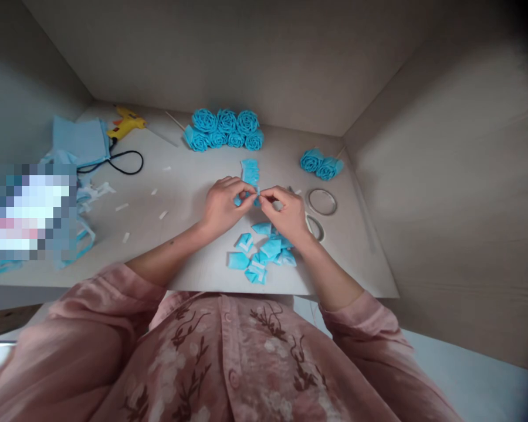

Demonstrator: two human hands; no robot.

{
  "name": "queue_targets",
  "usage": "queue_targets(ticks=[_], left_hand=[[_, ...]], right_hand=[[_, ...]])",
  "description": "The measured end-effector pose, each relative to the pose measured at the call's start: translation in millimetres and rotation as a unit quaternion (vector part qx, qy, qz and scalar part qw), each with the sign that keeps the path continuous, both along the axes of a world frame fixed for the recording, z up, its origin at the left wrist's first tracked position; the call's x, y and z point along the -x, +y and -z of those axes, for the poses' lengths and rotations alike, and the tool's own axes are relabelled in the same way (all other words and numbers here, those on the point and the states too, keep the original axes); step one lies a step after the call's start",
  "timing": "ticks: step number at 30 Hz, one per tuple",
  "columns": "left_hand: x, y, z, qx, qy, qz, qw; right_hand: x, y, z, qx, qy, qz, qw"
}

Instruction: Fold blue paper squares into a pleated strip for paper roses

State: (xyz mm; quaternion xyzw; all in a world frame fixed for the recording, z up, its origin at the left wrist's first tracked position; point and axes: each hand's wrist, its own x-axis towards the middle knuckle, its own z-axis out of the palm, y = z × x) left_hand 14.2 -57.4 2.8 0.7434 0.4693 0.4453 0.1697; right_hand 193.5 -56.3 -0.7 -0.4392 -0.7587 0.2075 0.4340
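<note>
My left hand [227,204] and my right hand [287,212] meet over the middle of the table. Both are closed in a pinch on a small blue piece [258,192], thin like fabric or crepe paper, with a pale edge; most of it is hidden by the fingers. Just beyond the fingertips lies a row of overlapping blue pieces [250,170]. Below the hands is a loose pile of folded blue petal-like pieces [270,248], some bearing white strips. Partly covered by my right hand, a pair of scissors [315,227] rests on the table.
Blue rolled roses [226,121] on sticks lie at the back, with two more roses [321,163] to the right. A tape ring [322,201] sits nearby. At left are a yellow glue gun [127,122], blue sheets [80,140], scraps and a blurred-out area. Walls enclose the table [193,266].
</note>
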Motion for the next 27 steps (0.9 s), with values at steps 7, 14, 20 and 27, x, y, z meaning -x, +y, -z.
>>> queue_targets(ticks=[7,14,20,27], left_hand=[[-0.9,-1.1,-0.5,0.018,-0.026,0.009,0.999],[-2.7,-0.8,-0.3,0.063,-0.077,0.014,0.995],[-3.4,-0.5,-0.4,0.122,-0.153,0.025,0.980],[2.1,4.3,5.0,0.131,-0.260,0.071,0.954]], right_hand=[[0.3,-0.9,-0.9,0.006,-0.007,0.002,1.000],[1.5,-0.3,-1.4,0.041,0.033,-0.001,0.999],[2.8,0.9,-3.0,0.093,0.079,-0.005,0.993],[-0.6,3.0,-5.6,0.145,0.116,-0.008,0.983]])
